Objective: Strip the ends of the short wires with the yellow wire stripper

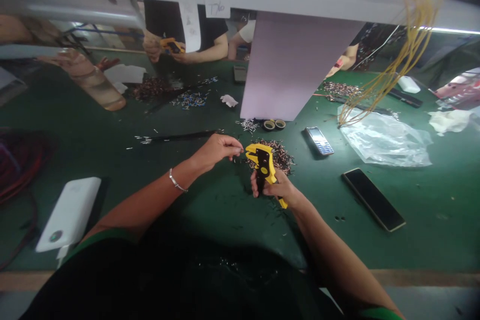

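Note:
My right hand [276, 187] is wrapped round the handles of a yellow and black wire stripper [263, 161], whose jaws point up and to the left. Just left of those jaws, my left hand [224, 150] is closed in a pinch; whatever lies between its fingertips is too small to make out. Beneath and behind the tool spreads a pile of short copper-coloured pieces [284, 157]. A bundle of thin black wires [183, 136] with pale tips lies beyond my left hand. Farther back is a small heap of silvery pieces [248, 124].
Two tape rolls [269, 125] sit before a pale upright panel [288, 65]. To the right lie a keypad phone [319, 140], a dark smartphone [373, 199] and a plastic bag [386, 140]. A white power bank [69, 214] lies left. Across the table, a person holds another yellow tool [172, 45].

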The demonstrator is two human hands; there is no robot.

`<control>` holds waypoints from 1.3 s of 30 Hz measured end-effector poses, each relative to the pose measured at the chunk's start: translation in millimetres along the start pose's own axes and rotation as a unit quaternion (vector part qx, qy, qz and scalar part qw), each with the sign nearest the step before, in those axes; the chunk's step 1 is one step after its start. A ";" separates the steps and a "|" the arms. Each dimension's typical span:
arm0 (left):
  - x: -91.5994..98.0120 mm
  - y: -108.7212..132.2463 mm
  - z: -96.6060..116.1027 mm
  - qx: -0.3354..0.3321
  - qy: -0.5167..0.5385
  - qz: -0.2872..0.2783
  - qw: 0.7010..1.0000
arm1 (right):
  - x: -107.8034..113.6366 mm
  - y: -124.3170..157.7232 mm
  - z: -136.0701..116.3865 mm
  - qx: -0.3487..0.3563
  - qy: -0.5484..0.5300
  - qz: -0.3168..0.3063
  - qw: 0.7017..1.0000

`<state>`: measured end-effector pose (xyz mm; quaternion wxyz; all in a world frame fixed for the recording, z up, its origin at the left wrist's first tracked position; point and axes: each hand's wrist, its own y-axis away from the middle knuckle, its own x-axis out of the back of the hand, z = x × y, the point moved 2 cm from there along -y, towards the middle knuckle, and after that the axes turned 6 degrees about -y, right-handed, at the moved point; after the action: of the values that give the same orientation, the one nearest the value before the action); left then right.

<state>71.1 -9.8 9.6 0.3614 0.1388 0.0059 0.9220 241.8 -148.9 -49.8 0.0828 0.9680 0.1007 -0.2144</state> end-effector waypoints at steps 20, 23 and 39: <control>-0.5 -2.9 -3.8 0.005 -0.004 -0.043 0.999 | -8.0 -0.1 10.2 0.001 -0.006 0.022 1.000; -0.6 -4.6 -6.7 0.001 -0.004 -0.045 0.999 | -10.9 -1.0 10.7 0.004 -0.009 0.039 0.999; 8.9 -21.3 -26.9 0.023 0.017 -0.009 1.000 | -23.3 -9.9 12.0 0.004 0.011 0.101 0.995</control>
<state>71.9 14.3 -16.4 0.3663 0.1312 0.0347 0.9206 214.0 -145.5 -51.6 0.0987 0.9759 0.0022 -0.1945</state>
